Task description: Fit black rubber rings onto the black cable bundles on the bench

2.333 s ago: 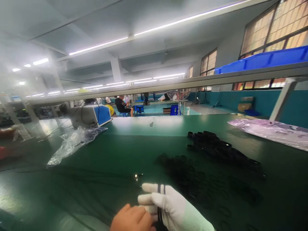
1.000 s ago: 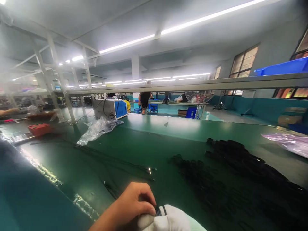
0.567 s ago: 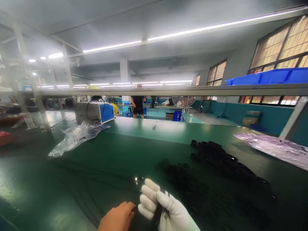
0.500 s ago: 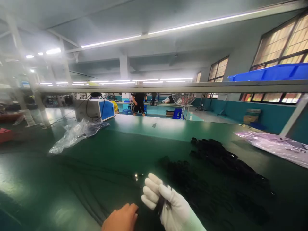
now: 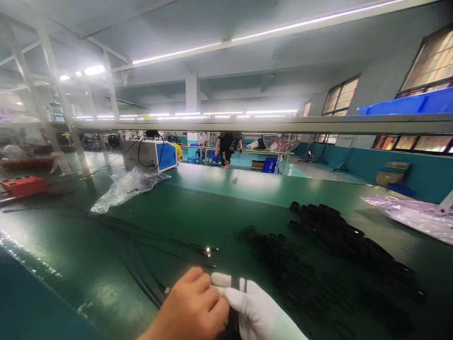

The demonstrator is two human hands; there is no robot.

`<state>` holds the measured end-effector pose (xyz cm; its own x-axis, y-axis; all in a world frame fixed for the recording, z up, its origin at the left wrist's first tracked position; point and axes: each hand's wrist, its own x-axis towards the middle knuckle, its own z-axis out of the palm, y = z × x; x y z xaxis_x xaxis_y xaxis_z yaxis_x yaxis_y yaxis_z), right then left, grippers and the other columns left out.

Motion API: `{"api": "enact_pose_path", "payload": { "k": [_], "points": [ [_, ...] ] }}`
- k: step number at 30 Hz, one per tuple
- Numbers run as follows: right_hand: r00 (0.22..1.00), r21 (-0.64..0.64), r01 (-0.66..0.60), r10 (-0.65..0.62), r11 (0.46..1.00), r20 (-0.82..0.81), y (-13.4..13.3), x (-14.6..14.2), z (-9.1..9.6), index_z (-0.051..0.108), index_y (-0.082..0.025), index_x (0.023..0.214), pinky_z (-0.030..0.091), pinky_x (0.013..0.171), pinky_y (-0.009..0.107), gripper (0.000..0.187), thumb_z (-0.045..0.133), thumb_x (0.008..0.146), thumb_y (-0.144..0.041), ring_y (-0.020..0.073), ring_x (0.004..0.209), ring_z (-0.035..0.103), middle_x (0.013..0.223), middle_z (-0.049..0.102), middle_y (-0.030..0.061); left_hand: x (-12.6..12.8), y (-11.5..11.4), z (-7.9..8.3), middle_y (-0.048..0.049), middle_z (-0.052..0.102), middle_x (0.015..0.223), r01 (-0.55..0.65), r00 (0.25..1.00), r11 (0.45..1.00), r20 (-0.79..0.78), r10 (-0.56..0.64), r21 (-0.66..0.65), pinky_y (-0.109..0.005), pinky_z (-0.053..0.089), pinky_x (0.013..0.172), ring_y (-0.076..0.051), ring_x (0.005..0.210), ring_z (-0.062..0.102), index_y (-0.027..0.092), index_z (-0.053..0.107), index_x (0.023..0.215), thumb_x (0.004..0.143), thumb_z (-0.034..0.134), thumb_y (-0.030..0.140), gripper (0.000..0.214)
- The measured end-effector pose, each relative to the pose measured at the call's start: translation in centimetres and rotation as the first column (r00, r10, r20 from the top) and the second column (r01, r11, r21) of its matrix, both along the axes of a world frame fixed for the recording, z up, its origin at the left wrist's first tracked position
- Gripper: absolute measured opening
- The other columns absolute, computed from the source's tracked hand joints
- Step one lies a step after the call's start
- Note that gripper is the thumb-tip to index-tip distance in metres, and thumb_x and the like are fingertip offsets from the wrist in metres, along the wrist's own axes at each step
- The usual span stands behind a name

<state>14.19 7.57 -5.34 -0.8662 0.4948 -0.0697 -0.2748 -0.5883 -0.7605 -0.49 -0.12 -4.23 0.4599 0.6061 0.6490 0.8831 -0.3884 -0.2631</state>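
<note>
My bare left hand (image 5: 198, 302) is closed, its fingertips pressed up against the gloved fingers of the other hand. What it pinches is hidden behind its knuckles. In a white glove, my right hand (image 5: 253, 304) is curled around a dark bundle of black cable (image 5: 232, 323), seen only in part between the two hands. Narrow black bands (image 5: 235, 283) cross the gloved fingers. Just beyond the hands, loose black cables (image 5: 177, 242) lie on the green table, with shiny metal plugs (image 5: 208, 249) at their ends.
To the right spread a heap of thin black rings (image 5: 279, 255) and a row of coiled black bundles (image 5: 339, 226). Clear plastic (image 5: 127, 189) lies before a grey-blue machine (image 5: 150, 153). A red box (image 5: 24, 185) is far left, pinkish plastic (image 5: 414, 212) far right. A person (image 5: 226, 147) stands beyond.
My left hand has moved up and right to meet my right hand, whose fingers now lie partly behind it. The view has turned slightly left. The person in the background has moved.
</note>
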Motion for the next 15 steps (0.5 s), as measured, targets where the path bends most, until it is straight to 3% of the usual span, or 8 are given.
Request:
{"api": "enact_pose_path", "payload": {
  "k": [4,8,10,12,15],
  "points": [
    [0.986,0.078,-0.168,0.168,0.983,-0.006,-0.4,0.0,0.9,0.066,-0.008,0.095,0.044,0.074,0.031,0.03,0.075,0.072,-0.025,0.0164,0.078,0.056,0.08,0.062,0.0062,-1.5,0.6,3.6,0.0049,0.057,0.058,0.136,0.991,0.963,0.034,-0.132,-0.232,-0.03,0.038,0.073,-0.013,0.06,0.046,0.019,0.051,0.062,0.082,0.064,0.034,0.028],
    [0.95,0.113,-0.312,0.313,0.943,0.005,-0.5,0.3,0.9,0.065,-0.006,0.091,0.041,0.068,0.027,0.022,0.07,0.074,-0.019,0.0119,0.069,0.051,0.072,0.055,0.0036,-2.1,1.7,3.7,0.0079,0.06,0.066,0.172,0.979,0.884,0.179,-0.102,-0.435,-0.027,0.036,0.088,-0.01,0.069,0.052,0.02,0.058,0.067,0.07,0.078,0.026,0.021],
    [0.951,0.114,-0.309,0.307,0.944,0.036,-0.6,0.3,0.5,0.064,-0.005,0.082,0.036,0.062,0.023,0.014,0.067,0.072,-0.014,0.0093,0.064,0.047,0.07,0.051,0.003,-2.3,2.0,3.3,0.0085,0.063,0.071,0.209,0.966,0.835,0.242,-0.094,-0.509,-0.029,0.03,0.1,-0.01,0.074,0.056,0.021,0.06,0.07,0.069,0.08,0.027,0.021],
    [0.955,0.119,-0.293,0.284,0.949,0.081,-0.6,0.1,-0.1,0.062,-0.004,0.075,0.031,0.061,0.023,0.008,0.064,0.069,-0.008,0.0086,0.063,0.046,0.07,0.051,0.0039,-2.5,1.9,3.2,0.0066,0.066,0.08,0.218,0.959,0.835,0.268,-0.089,-0.506,-0.033,0.025,0.105,-0.012,0.086,0.058,0.021,0.063,0.073,0.073,0.078,0.028,0.017],
    [0.958,0.058,-0.287,0.284,0.956,0.048,-0.6,-0.2,-1.1,0.062,-0.002,0.076,0.032,0.065,0.024,0.01,0.059,0.069,-0.008,0.0113,0.067,0.051,0.075,0.056,0.0081,-2.4,1.2,4.0,0.0025,0.066,0.096,0.152,0.968,0.886,0.247,-0.044,-0.438,-0.031,0.036,0.09,-0.016,0.094,0.055,0.023,0.066,0.081,0.079,0.07,0.018,0.006]
  ]
}}
